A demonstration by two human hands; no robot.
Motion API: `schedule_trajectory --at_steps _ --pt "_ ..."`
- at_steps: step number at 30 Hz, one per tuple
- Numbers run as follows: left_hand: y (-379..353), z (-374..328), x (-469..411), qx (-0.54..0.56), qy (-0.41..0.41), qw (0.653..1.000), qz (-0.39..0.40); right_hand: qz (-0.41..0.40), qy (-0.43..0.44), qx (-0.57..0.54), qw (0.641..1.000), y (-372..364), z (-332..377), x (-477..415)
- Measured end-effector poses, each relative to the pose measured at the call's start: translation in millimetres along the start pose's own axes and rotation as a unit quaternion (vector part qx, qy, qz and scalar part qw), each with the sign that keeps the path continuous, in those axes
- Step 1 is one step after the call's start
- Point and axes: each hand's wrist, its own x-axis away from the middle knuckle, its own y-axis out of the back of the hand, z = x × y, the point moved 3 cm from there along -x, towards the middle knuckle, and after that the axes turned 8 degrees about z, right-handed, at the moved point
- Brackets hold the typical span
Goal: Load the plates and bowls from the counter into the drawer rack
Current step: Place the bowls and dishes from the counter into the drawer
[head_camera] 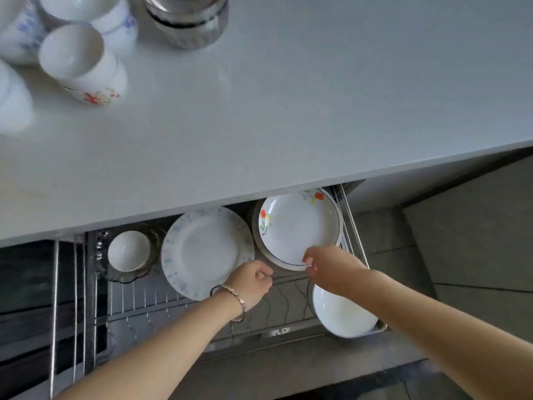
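The wire drawer rack (161, 301) is pulled out below the white counter (288, 105). In it stand a white plate with orange flowers (297, 229), a blue-speckled plate (204, 249), a small white bowl (129, 250) in a dark glass dish, and a plain white plate (340, 313) at the front right. My right hand (328, 267) pinches the near rim of the flowered plate. Just left of it, my left hand (253, 281) hovers over the rack with fingers curled and holds nothing. Several white bowls (78, 62) sit on the counter's far left.
A stack of steel bowls (187, 18) stands at the counter's back edge. Left of the rack a second wire basket (66, 313) shows over dark shelves. Grey floor tiles (476, 241) lie to the right.
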Motion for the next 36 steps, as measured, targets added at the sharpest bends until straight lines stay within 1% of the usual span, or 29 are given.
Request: schedule_trajectory --at_steps 2,4,8,10,12,14,16,18,20,21,25,27,29,31,33,35,36 --pt "51 -4 37 0.021 -0.034 0.997 -0.06 -0.001 0.044 -0.016 0.999 26 45 15" --pt "105 -1 70 0.073 -0.056 0.988 -0.121 -0.029 0.086 -0.003 0.996 54 95 27" --pt "221 27 121 0.152 -0.059 0.951 -0.262 -0.093 0.153 0.013 0.984 108 198 35" --pt "273 47 136 0.174 -0.052 0.932 -0.314 -0.12 0.171 -0.014 0.978 129 249 29" --pt "317 70 144 0.175 -0.04 0.921 -0.344 -0.139 0.168 -0.076 0.973 147 296 11" --pt "353 91 143 0.191 -0.032 0.915 -0.353 -0.136 0.151 -0.176 0.963 163 335 -16" --pt "381 107 139 0.203 -0.029 0.912 -0.356 -0.105 0.114 -0.295 0.943 175 367 -41" --pt "401 121 132 0.205 -0.029 0.912 -0.355 -0.036 0.082 -0.418 0.904 176 393 -59" --pt "415 133 123 0.213 -0.035 0.911 -0.35 0.03 0.074 -0.493 0.866 171 418 -79" --pt "420 139 119 0.219 -0.039 0.912 -0.345 0.05 0.076 -0.517 0.851 168 429 -90" --pt "432 159 105 0.234 -0.04 0.92 -0.312 0.07 0.126 -0.59 0.795 161 477 -123" --pt "433 167 104 0.233 -0.031 0.925 -0.299 0.042 0.152 -0.61 0.776 159 492 -129" --pt "429 173 107 0.248 -0.036 0.927 -0.279 -0.004 0.158 -0.619 0.769 157 496 -134" --pt "422 176 110 0.279 -0.036 0.92 -0.274 -0.031 0.155 -0.625 0.764 152 489 -130" --pt "412 174 116 0.332 -0.042 0.9 -0.281 -0.033 0.152 -0.625 0.765 142 471 -118" --pt "399 163 127 0.399 -0.062 0.874 -0.271 -0.028 0.151 -0.613 0.775 129 440 -102" --pt "390 157 134 0.419 -0.073 0.867 -0.26 -0.025 0.15 -0.601 0.784 122 422 -92"
